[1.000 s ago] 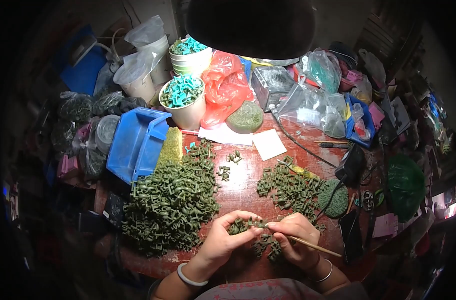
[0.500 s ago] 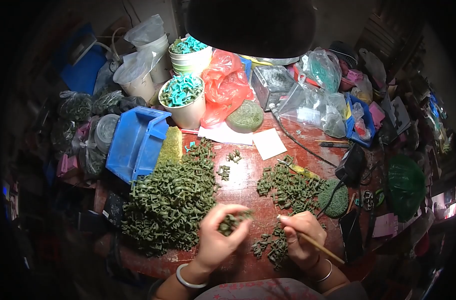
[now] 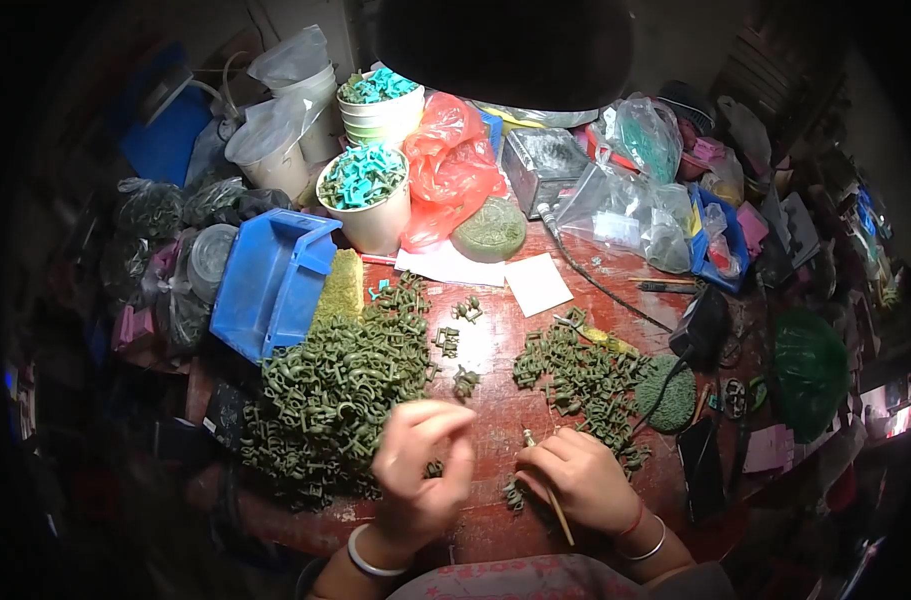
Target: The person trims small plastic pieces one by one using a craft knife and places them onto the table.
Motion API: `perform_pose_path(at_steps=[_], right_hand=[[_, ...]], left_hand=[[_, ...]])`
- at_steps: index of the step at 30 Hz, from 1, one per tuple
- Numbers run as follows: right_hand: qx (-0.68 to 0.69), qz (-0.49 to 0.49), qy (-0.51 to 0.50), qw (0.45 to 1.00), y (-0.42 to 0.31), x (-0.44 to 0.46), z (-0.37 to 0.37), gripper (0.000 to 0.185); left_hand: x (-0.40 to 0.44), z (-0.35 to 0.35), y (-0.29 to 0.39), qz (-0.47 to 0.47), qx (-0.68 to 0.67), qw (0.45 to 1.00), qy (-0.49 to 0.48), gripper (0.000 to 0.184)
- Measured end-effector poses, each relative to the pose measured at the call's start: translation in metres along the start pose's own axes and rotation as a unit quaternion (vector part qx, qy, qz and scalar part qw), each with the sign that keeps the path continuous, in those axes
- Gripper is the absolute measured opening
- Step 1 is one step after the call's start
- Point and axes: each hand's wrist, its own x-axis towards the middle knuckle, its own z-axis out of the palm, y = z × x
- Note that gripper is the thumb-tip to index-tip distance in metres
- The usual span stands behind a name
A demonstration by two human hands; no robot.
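My left hand (image 3: pixel 425 465) is blurred, its fingers curled toward the thumb beside the large pile of small green moulded pieces (image 3: pixel 335 410). One green piece (image 3: pixel 433 468) shows in the gap between thumb and palm. My right hand (image 3: pixel 582 480) is closed around a thin wooden stick (image 3: pixel 561 518), whose pale tip pokes out above the fingers. Under those fingers lies a small green piece (image 3: pixel 513 495), partly covered. A smaller pile of green pieces (image 3: pixel 575 375) spreads just beyond. Between the piles sit a few separate clusters, one a green cluster (image 3: pixel 465 381) near my left fingertips.
A blue bin (image 3: pixel 275 285) leans behind the large pile, beside a yellow-green sponge (image 3: pixel 340 285). White buckets (image 3: pixel 375 225) hold green and turquoise pieces. A round green pad (image 3: pixel 665 393), a black cable (image 3: pixel 605 290) and a paper square (image 3: pixel 538 286) lie on the red table.
A green cluster now lies on the table above my left hand, which has drawn back left. My right hand has moved left and lower, turning the stick steeper.
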Motion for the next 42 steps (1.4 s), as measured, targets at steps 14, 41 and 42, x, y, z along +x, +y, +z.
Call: perform_pose_path(at_steps=[14,41,42], right_hand=[[0.019,-0.023,-0.073,0.997,0.003,-0.005,-0.016,0.034],[0.288,0.085,0.123,0.946,0.004,0.001,-0.005,0.025],[0.22,0.039,0.167,0.96,0.001,0.003,-0.004,0.025]], left_hand=[[-0.027,0.028,-0.013,-0.169,-0.058,0.948,-0.263,0.015],[-0.023,0.025,-0.017,-0.407,-0.532,0.684,-0.29,0.044],[-0.024,0.026,-0.017,-0.402,-0.537,0.689,-0.274,0.042]])
